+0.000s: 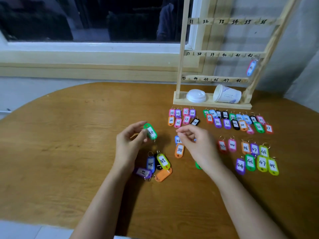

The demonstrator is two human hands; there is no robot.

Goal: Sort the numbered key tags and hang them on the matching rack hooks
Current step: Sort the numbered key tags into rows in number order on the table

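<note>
- Left hand (128, 144): raised just above the table (69, 144); thumb and fingers pinch a green tag (150, 131) marked 40, held upright with its ring end down
- Right hand (196, 145): hovering over the table to the right of the left hand; fingers loosely curled, nothing visible in them
- Loose pile (156, 167): on the table just below the left hand; a blue 45, a yellow-green 45, a purple tag, an orange tag face down and a black tag partly hidden beneath
- Pair of 38 tags (179, 147): 1 blue, 1 orange, touching, partly under the right fingers
- Green tag edge (198, 165): showing beside the right wrist; number hidden
- Row 25 to 28 (183, 117): laid in pairs in front of the rack's left end
- Row 29 to 37 (238, 121): laid in pairs in front of the rack's base; some numbers blurred
- Group 43 to 48 (250, 157): at the right of the table; no 45 among them
- Wooden rack (212, 105): standing at the table's far right; rails numbered 31 to 36, 37 to 42, 43 to 48
- Hung tag 42 (251, 67): on the hook under 42, the only tag on the rack
- Paper cup (227, 96): on its side on the rack's base; white lid (196, 95) beside it
</note>
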